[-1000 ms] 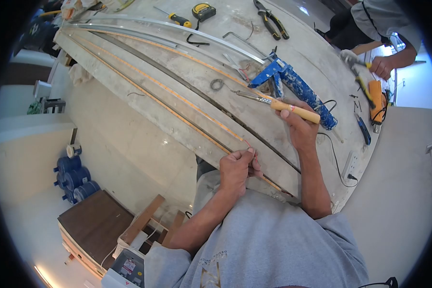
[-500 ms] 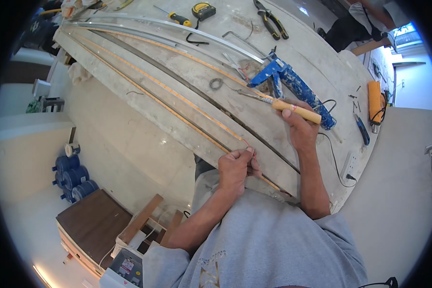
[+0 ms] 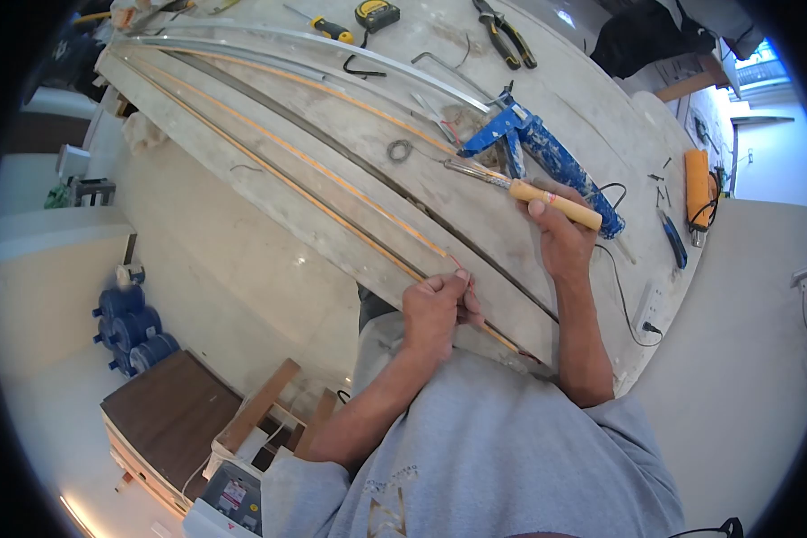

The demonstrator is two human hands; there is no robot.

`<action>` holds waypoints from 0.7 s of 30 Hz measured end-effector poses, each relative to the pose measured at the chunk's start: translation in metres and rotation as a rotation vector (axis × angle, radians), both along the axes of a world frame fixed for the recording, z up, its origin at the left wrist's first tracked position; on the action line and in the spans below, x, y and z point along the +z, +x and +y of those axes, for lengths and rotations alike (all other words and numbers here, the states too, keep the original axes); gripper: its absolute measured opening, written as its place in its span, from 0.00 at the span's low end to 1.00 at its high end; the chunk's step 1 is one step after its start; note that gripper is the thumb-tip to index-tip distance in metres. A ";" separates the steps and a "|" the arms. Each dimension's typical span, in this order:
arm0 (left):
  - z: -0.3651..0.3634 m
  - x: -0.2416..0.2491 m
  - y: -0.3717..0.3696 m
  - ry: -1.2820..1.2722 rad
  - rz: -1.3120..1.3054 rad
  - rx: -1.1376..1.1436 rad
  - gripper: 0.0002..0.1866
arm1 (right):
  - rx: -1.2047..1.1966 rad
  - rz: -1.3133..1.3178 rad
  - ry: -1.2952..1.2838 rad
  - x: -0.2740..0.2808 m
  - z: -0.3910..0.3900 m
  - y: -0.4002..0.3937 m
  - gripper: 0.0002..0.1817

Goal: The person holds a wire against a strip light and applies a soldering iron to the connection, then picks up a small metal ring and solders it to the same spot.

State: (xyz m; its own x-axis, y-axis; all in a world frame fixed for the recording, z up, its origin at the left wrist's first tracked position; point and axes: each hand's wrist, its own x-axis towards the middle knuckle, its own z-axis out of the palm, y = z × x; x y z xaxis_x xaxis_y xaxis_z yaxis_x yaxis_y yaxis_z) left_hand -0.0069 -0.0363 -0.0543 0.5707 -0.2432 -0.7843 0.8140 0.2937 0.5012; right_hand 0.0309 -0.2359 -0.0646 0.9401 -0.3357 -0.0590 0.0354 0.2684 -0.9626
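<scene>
Head view: stained pale table (image 3: 583,103), probably water jugs (image 3: 135,329) beyond.

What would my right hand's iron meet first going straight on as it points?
The iron in the right hand would probably meet the wire coil or its loose end first; tip height is unclear.

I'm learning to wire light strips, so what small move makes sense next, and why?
Probably ease the tip of the soldering iron toward the near end of the light strip: the left hand pinches the thin red wire there, while the right hand holds the iron with its tip away, beside the wire coil.
</scene>
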 end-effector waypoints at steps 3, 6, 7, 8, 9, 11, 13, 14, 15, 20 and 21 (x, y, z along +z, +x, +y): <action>0.000 0.002 0.000 0.007 0.007 -0.004 0.12 | 0.020 0.024 0.027 0.005 -0.002 -0.016 0.16; 0.000 0.002 0.001 0.014 0.016 -0.009 0.12 | 0.089 0.020 0.074 0.007 -0.009 -0.037 0.16; 0.000 0.001 0.000 0.015 0.017 -0.013 0.12 | 0.136 0.008 0.082 0.006 -0.012 -0.043 0.16; 0.000 0.001 0.000 0.013 0.018 -0.011 0.12 | 0.139 0.010 0.081 0.005 -0.015 -0.048 0.16; 0.000 0.000 0.000 0.010 0.013 -0.005 0.12 | 0.147 0.008 0.052 0.004 -0.017 -0.053 0.17; 0.000 -0.002 -0.001 0.006 0.008 0.002 0.12 | 0.157 0.006 0.023 0.004 -0.021 -0.058 0.17; 0.000 -0.002 -0.001 -0.002 0.005 0.009 0.12 | 0.170 0.046 0.052 0.005 -0.024 -0.061 0.18; 0.000 -0.002 -0.001 -0.003 0.004 0.009 0.12 | 0.170 0.045 0.052 0.005 -0.025 -0.062 0.18; 0.000 -0.002 -0.001 -0.004 0.005 0.013 0.12 | 0.177 0.054 0.053 0.004 -0.026 -0.062 0.18; -0.001 -0.003 -0.001 -0.001 0.011 0.022 0.11 | 0.200 0.061 0.033 0.006 -0.026 -0.063 0.19; -0.001 -0.002 -0.001 0.000 0.015 0.023 0.11 | 0.204 0.053 0.036 0.005 -0.026 -0.063 0.18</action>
